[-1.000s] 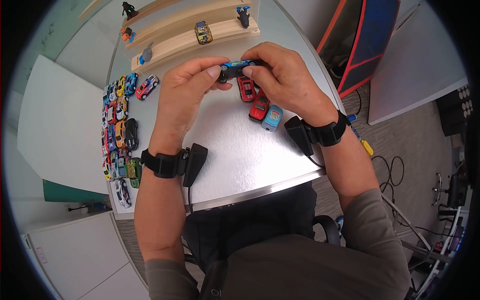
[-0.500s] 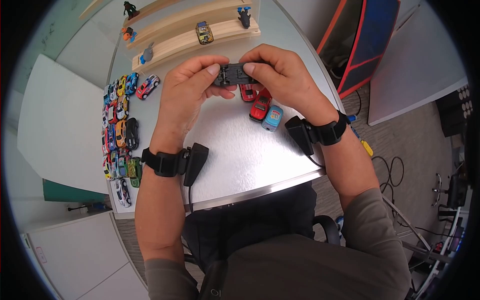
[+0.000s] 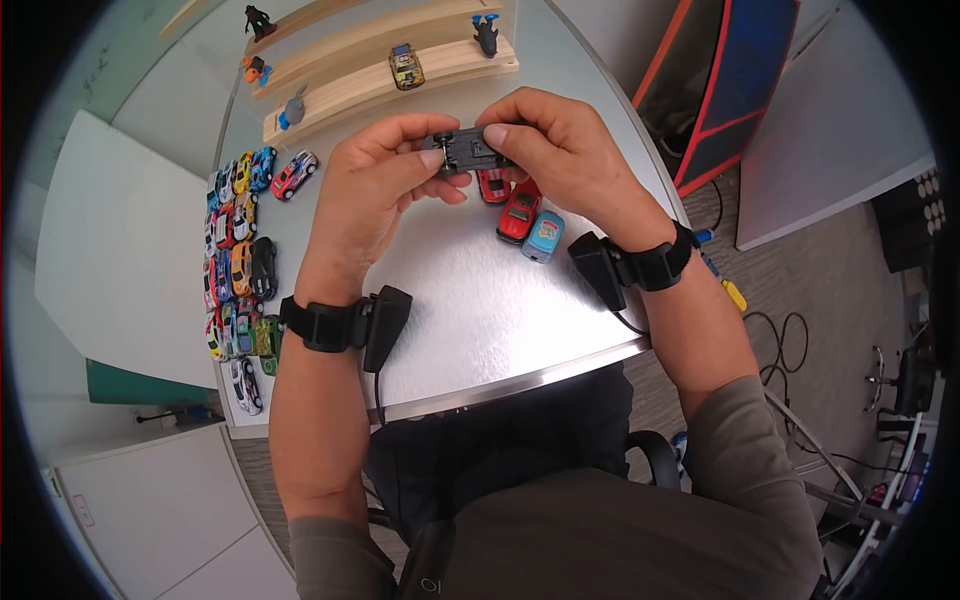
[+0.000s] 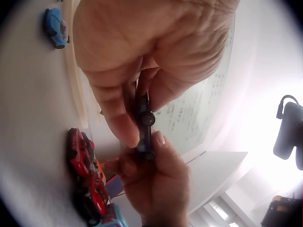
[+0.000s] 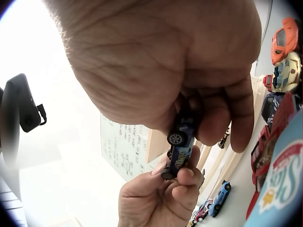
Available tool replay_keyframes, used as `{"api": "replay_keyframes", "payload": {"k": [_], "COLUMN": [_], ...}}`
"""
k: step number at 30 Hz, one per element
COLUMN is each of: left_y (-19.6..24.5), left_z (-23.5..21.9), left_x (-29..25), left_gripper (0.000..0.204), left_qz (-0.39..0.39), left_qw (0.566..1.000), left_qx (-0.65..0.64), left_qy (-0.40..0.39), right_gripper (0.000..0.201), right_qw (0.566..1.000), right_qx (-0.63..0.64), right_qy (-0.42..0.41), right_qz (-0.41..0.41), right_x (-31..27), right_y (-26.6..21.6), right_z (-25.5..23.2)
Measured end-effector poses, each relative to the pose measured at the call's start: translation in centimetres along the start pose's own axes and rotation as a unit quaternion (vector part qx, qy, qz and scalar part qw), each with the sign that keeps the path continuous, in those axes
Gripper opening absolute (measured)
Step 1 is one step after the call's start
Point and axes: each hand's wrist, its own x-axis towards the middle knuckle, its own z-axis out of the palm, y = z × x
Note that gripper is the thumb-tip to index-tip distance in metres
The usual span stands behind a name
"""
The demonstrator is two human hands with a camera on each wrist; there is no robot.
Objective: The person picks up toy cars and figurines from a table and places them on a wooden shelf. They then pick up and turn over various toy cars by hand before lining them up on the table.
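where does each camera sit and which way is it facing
Head: on the person's head, facing forward and down at the table and toy car; both forearms, the left hand, the right hand and the torso show.
Left wrist: on that wrist, facing the car; the left hand fills the top, the right hand shows below.
Right wrist: on that wrist, facing the car; the right hand fills the top, the left hand shows below.
Shared: both wrist views show the car and a whiteboard.
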Motion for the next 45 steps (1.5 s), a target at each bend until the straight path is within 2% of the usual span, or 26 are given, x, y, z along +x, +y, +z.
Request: {"api": "replay_keyframes", "payload": {"k": [23, 25, 34, 45], "left_y": [0.2, 0.2, 0.4, 0.4], "left_z": [0.3, 0.4, 0.8, 1.1], "left_x": [-0.2, -0.2, -0.3, -0.3], "left_gripper": [0.031, 0.031, 0.030, 0.029], "left_qz": [0.010, 0.015, 0.011, 0.019], "left_qw": [1.000, 1.000, 1.000, 1.000], "left_qx": [0.016, 0.025, 0.008, 0.016], "left_qy": [-0.010, -0.005, 0.013, 0.010], "right_gripper": [0.018, 0.021, 0.029, 0.019], "right_qw": [1.000, 0.994, 0.982, 0.985], "right_qx": [-0.007, 0.029, 0.107, 0.108], "right_qy": [-0.017, -0.078, -0.121, -0.087], "right_qz": [0.000, 0.067, 0.102, 0.102], "right_x": [0.2, 0.2, 0.2, -0.1], "right_y": [0.3, 0.0, -0.6, -0.7], "right_z": [-0.3, -0.7, -1.1, -0.5]}}
